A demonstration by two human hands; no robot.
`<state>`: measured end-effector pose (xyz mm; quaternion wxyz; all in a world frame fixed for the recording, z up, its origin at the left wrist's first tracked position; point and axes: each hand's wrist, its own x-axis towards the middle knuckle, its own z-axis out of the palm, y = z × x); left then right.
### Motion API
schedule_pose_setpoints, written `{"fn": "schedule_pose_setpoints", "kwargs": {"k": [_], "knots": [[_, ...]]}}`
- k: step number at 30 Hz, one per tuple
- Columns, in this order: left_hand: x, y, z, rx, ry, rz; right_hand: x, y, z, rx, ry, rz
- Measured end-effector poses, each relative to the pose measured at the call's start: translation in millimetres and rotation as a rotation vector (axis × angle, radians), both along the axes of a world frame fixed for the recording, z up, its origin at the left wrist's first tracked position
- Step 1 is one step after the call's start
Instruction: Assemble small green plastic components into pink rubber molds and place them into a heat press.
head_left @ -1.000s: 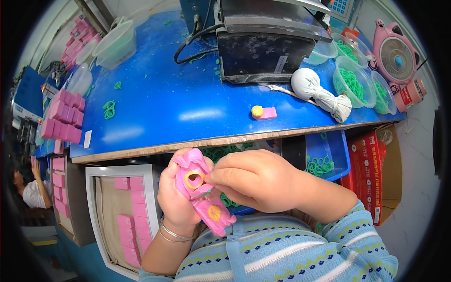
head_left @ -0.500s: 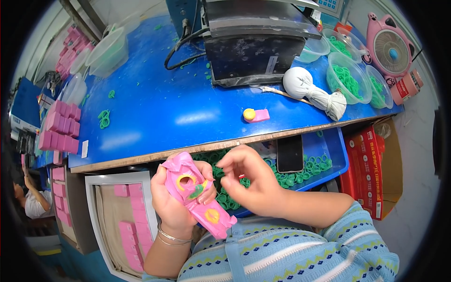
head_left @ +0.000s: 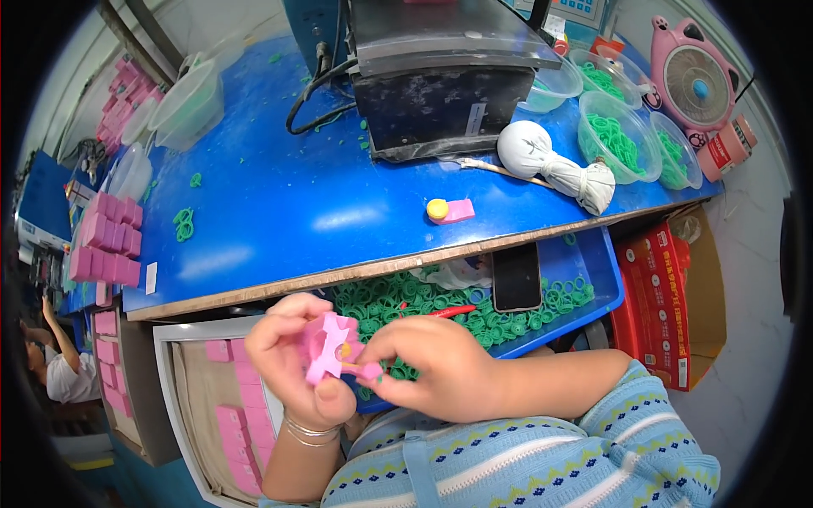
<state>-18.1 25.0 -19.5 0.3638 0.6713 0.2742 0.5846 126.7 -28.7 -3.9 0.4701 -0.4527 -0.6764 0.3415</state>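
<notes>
In front of my body, my left hand (head_left: 284,364) grips a pink rubber mould (head_left: 332,343), its fingers and thumb wrapped round the sides. The mould is bent, with a small yellow part showing inside. My right hand (head_left: 440,366) is closed at the mould's right side, thumb and fingers pinching a small pink piece (head_left: 370,371) at its edge. Below the table edge, many green rings (head_left: 373,303) lie in a blue tray (head_left: 614,284), beneath and beyond my hands. A black phone (head_left: 517,284) and a red pen-like tool (head_left: 455,311) rest on them.
On the blue table (head_left: 288,245) sit a pink block with a yellow disc (head_left: 458,211), a tied white cloth pouch (head_left: 555,165) and a black machine (head_left: 440,110). Plastic bowls (head_left: 648,161) stand at right; pink blocks (head_left: 110,241) are stacked left. A person (head_left: 68,372) is at far left.
The mould has been turned and bent between my hands, its long end no longer hanging down. My right hand has moved in from beside it and pinches its edge. The red tool now shows more.
</notes>
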Motion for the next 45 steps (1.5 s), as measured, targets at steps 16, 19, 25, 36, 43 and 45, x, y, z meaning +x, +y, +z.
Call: {"fn": "schedule_pose_setpoints", "kwargs": {"k": [16, 19, 25, 36, 43, 45], "knots": [[-6.9, -16.8, 19.3, -0.418, 0.169, -0.198, 4.9, 14.8, -11.7, -0.118, 0.562, -0.05], [-7.2, -16.3, 21.9, -0.319, 0.275, -0.095, 7.2, 12.5, -8.8, -0.016, 0.416, -0.119], [-9.8, -17.8, 19.1, -0.231, 0.272, -0.03, 22.8, 17.5, -2.4, 0.317, -0.032, -0.152], [-3.5, -23.3, 24.7, -0.314, 0.251, -0.014, 23.9, 19.9, 2.6, 0.571, -0.23, -0.179], [2.5, -19.6, 25.8, -0.018, 0.397, 0.047, 18.4, 17.5, -1.2, 0.581, -0.213, -0.259], [3.6, -18.5, 25.8, 0.103, 0.403, 0.026, 15.8, 14.0, 0.3, 0.525, -0.202, -0.265]]}}
